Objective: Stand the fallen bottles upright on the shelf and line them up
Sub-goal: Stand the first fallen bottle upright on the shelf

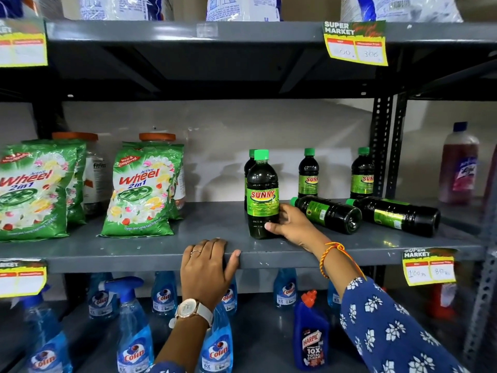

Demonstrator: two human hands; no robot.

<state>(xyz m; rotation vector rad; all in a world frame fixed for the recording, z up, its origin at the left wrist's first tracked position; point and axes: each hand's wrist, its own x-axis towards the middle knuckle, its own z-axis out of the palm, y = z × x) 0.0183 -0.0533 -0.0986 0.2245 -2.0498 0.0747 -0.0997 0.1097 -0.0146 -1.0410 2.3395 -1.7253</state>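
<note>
A dark Sunny bottle (262, 195) with a green cap stands upright near the front of the grey middle shelf (161, 254). My right hand (289, 224) grips its lower right side. Another upright bottle (250, 165) stands right behind it, mostly hidden. Two more stand upright at the back, one in the middle (308, 173) and one by the post (362, 175). Two bottles lie on their sides to the right, a nearer one (329, 214) and a farther one (398, 215), caps pointing left. My left hand (205, 267) rests on the shelf's front edge, holding nothing.
Green Wheel detergent bags (145, 189) stand on the left of the same shelf, with orange-lidded jars behind. A red Lizol bottle (460, 165) stands beyond the perforated post (382, 146). Colin spray bottles (134, 332) and a blue Harpic bottle (312, 337) fill the shelf below. Price tags hang from shelf edges.
</note>
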